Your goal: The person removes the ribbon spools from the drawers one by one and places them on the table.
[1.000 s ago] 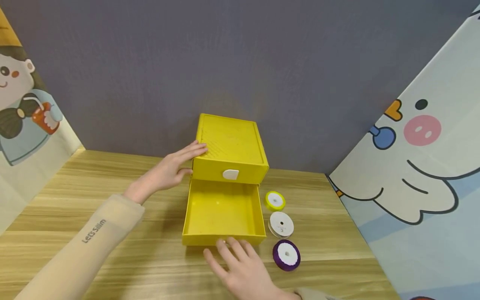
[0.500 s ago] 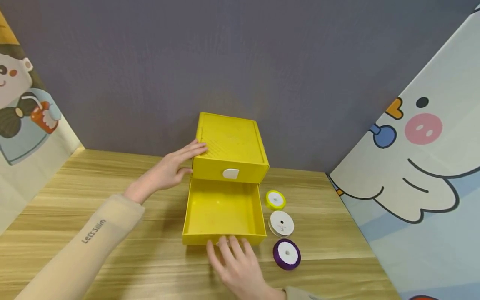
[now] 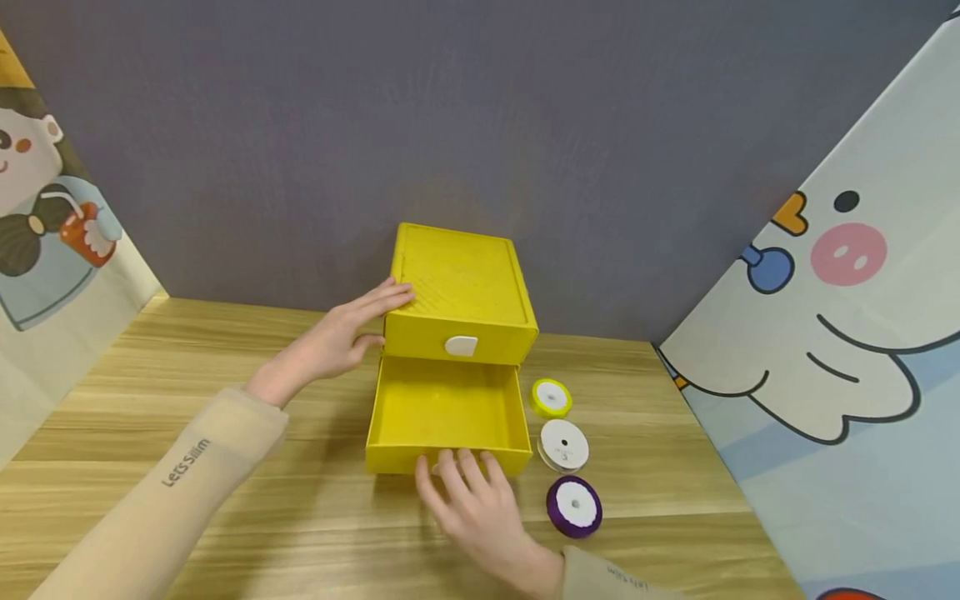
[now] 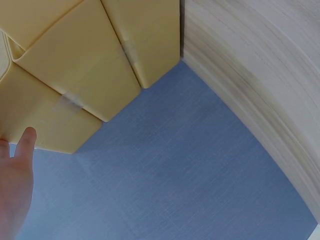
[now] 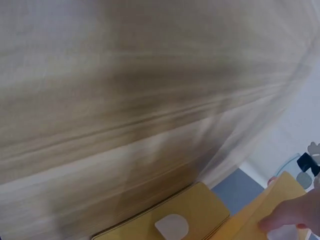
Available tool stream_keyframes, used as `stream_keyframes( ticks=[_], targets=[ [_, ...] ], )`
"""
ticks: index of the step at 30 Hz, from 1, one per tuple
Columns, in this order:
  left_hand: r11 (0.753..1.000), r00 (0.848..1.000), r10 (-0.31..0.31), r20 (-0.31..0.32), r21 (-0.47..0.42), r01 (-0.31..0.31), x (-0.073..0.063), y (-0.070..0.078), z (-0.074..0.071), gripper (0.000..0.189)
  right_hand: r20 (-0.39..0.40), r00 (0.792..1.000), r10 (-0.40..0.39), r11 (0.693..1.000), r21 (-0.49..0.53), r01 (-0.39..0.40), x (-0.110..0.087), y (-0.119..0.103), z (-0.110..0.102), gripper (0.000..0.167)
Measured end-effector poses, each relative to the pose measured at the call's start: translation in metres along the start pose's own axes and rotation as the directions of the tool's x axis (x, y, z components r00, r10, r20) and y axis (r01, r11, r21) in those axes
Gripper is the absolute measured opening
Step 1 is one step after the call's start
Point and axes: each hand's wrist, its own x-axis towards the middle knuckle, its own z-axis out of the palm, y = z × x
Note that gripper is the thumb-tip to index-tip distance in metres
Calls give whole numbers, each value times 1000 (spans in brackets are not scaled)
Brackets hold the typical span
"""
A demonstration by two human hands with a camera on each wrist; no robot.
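A yellow drawer cabinet (image 3: 461, 275) stands on the wooden table, its top drawer front bearing a white handle (image 3: 461, 346). Below that, a drawer (image 3: 446, 408) is pulled out with nothing inside. My left hand (image 3: 337, 337) rests its straight fingers on the cabinet's top left edge, thumb at the side. In the left wrist view my left fingertips touch the yellow side wall (image 4: 82, 67). My right hand (image 3: 480, 508) presses its fingertips against the drawer's front panel, partly covering that handle. The right wrist view shows the thumb (image 5: 285, 212) on this panel and another handled drawer front (image 5: 200, 210) beneath.
Right of the drawer lie three ribbon spools in a row: yellow (image 3: 551, 398), white (image 3: 563, 446) and purple (image 3: 574, 507). A grey wall (image 3: 465, 125) stands close behind the cabinet. Printed cartoon panels (image 3: 832, 350) flank the table (image 3: 300, 500) on both sides.
My right hand has come up to the drawer front and moved away from me with it, so the drawer sits slightly further in. My left hand has stayed in place.
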Motion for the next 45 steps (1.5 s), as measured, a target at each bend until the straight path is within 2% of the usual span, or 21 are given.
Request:
stream_keyframes(
  ticks=[16,24,29,36,45],
  targets=[
    [1000,1000,16,-8,-1,-16,-1,-1,0,70,90,996,-13,1000,-20,15,-7,11,35,36],
    [1000,1000,10,0,-2,-10,-1,-1,0,70,64,998,-24,999,-46,27,-6,15,54,36],
    [1000,1000,5,2,-2,-5,-1,0,0,70,43,999,-32,997,-66,35,2,20,61,41],
    [1000,1000,16,5,10,-16,-1,-1,-1,69,40,998,-43,994,-96,47,20,29,58,40],
    [1000,1000,21,-1,17,-21,-1,-1,-1,69,74,997,-29,991,-125,38,24,32,66,39]
  ],
)
